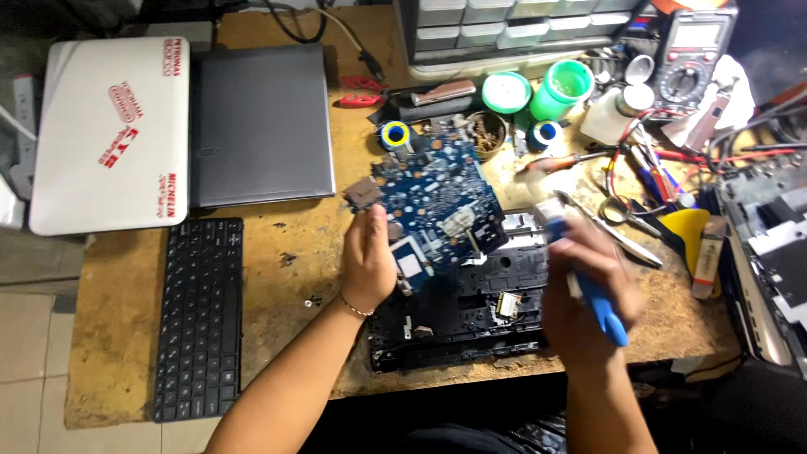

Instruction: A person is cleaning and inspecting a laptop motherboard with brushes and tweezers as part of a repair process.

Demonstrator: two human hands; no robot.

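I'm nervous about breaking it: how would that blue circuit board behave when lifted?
The blue circuit board probably stays stiff: the left hand holds it tilted by one edge without sagging. Likely light. Its exposed small parts suggest it is fragile.

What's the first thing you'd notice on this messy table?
Right in the middle, the left hand holds up a blue circuit board over a black laptop base. The right hand, blurred, holds a blue-handled tool beside it. At far left lies a white laptop with red stickers, a grey laptop next to it and a black keyboard below.
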